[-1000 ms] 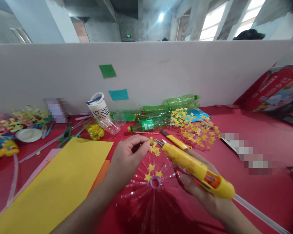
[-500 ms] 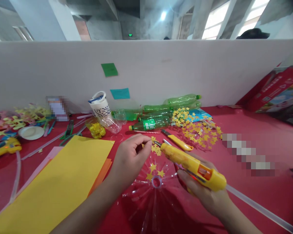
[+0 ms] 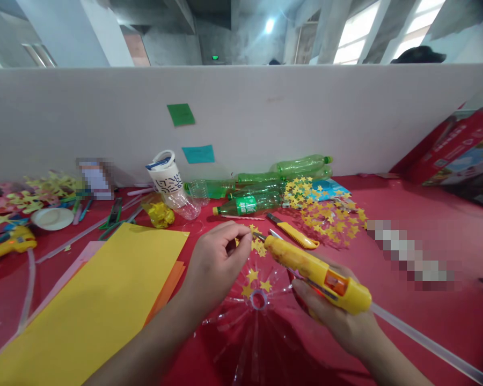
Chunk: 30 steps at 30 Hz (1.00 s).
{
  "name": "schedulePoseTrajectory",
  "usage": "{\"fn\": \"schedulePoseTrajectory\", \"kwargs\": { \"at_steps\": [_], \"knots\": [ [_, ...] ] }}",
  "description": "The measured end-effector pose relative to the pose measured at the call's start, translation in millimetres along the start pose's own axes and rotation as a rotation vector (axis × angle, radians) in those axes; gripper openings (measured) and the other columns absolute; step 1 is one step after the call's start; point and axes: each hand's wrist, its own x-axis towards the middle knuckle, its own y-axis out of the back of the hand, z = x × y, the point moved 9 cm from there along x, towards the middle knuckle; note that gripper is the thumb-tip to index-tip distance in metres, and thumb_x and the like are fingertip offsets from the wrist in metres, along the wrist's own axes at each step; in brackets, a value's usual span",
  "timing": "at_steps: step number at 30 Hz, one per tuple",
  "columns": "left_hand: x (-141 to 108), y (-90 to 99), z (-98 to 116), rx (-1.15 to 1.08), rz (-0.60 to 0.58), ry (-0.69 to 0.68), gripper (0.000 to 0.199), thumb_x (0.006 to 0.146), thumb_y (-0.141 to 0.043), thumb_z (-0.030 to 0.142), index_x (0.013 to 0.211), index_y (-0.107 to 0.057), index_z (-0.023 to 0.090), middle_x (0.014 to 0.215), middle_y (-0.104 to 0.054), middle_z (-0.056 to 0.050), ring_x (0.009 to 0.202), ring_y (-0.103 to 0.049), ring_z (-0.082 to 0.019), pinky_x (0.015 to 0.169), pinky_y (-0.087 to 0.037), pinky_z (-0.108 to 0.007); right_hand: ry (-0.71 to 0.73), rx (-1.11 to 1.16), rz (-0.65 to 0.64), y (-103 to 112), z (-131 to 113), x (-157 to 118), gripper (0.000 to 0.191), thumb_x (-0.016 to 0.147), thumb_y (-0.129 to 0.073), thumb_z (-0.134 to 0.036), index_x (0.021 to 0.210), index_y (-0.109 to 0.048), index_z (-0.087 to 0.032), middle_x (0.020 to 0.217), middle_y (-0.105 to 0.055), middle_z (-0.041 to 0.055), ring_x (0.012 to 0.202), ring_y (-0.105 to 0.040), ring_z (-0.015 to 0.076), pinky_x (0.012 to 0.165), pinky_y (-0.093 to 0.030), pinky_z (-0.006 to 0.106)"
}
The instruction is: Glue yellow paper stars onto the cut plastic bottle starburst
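My right hand [image 3: 334, 316] grips a yellow hot glue gun [image 3: 293, 260], a long clear glue stick [image 3: 426, 343] trailing from its back end. The gun's nozzle points left and meets the fingertips of my left hand [image 3: 219, 257]. Thumb and forefinger of that hand are pinched together; what lies between them is hidden. Right behind the fingertips is a cluster of yellow stars [image 3: 260, 247]. Below the hands, a clear plastic bottle top cut into spreading strips [image 3: 258, 300] rests with its neck ring facing up. Several yellow stars [image 3: 252, 276] sit on its strips near the ring.
A yellow box cutter [image 3: 293, 235] lies beyond the gun. Green bottles [image 3: 261, 203] and more scattered stars [image 3: 334, 220] are at the back. Yellow paper sheets [image 3: 116, 284] cover the left, near a second glue gun [image 3: 14, 244] and a white cup [image 3: 165, 174].
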Motion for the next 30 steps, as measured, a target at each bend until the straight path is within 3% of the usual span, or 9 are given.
{"fn": "schedulePoseTrajectory", "kwargs": {
  "at_steps": [5,10,22,26,28,30],
  "knots": [
    [0.0,0.0,0.6,0.005,-0.002,0.008,0.018,0.087,-0.047,0.02,0.074,-0.06,0.018,0.071,-0.059,0.001,0.066,-0.052,-0.012,0.061,-0.039,-0.023,-0.014,-0.005,0.025,0.1,5.0,-3.2,0.023,0.08,-0.059,-0.033,0.061,-0.05,-0.025,0.052,-0.053,-0.0021,0.05,-0.056,0.018,0.056,-0.054,0.032],
    [0.5,0.7,0.8,0.004,0.007,0.001,0.018,0.086,-0.047,0.02,0.074,-0.061,0.018,0.071,-0.059,0.001,0.066,-0.052,-0.012,0.061,-0.039,-0.023,-0.024,0.012,0.074,2.2,10.3,-6.5,0.015,0.079,-0.06,-0.034,0.068,-0.057,-0.025,0.05,-0.053,-0.0025,0.046,-0.055,0.0178,0.049,-0.052,0.031],
    [-0.4,0.6,0.3,0.011,0.007,-0.014,0.019,0.086,-0.046,0.019,0.075,-0.061,0.018,0.071,-0.06,0.001,0.065,-0.052,-0.012,0.06,-0.039,-0.023,-0.008,0.025,-0.011,-0.8,-0.8,1.2,0.023,0.08,-0.057,-0.029,0.059,-0.049,-0.024,0.052,-0.049,-0.0025,0.042,-0.049,0.0139,0.037,-0.043,0.026],
    [-1.9,1.7,8.0,0.12,0.039,-0.117,0.019,0.088,-0.045,0.019,0.079,-0.062,0.018,0.074,-0.06,-0.001,0.067,-0.051,-0.013,0.062,-0.039,-0.025,-0.033,0.002,-0.045,-4.4,3.6,0.5,0.025,0.081,-0.058,-0.03,0.059,-0.049,-0.023,0.051,-0.046,-0.0029,0.042,-0.047,0.0132,0.036,-0.041,0.025],
    [-3.9,4.1,16.5,0.188,0.074,-0.195,0.018,0.088,-0.045,0.019,0.081,-0.063,0.017,0.077,-0.06,-0.003,0.07,-0.052,-0.013,0.066,-0.039,-0.027,-0.047,-0.024,-0.043,-4.2,7.4,0.0,0.02,0.081,-0.058,-0.03,0.062,-0.053,-0.023,0.055,-0.049,-0.0019,0.046,-0.05,0.0144,0.04,-0.044,0.026],
    [-3.6,4.1,17.4,0.147,0.058,-0.173,0.018,0.087,-0.046,0.02,0.08,-0.062,0.017,0.075,-0.06,-0.002,0.071,-0.052,-0.013,0.067,-0.039,-0.027,-0.058,-0.024,0.014,1.0,11.6,0.2,0.015,0.08,-0.059,-0.03,0.067,-0.057,-0.023,0.065,-0.058,0.0004,0.057,-0.059,0.0172,0.051,-0.051,0.029]
  ]
}}
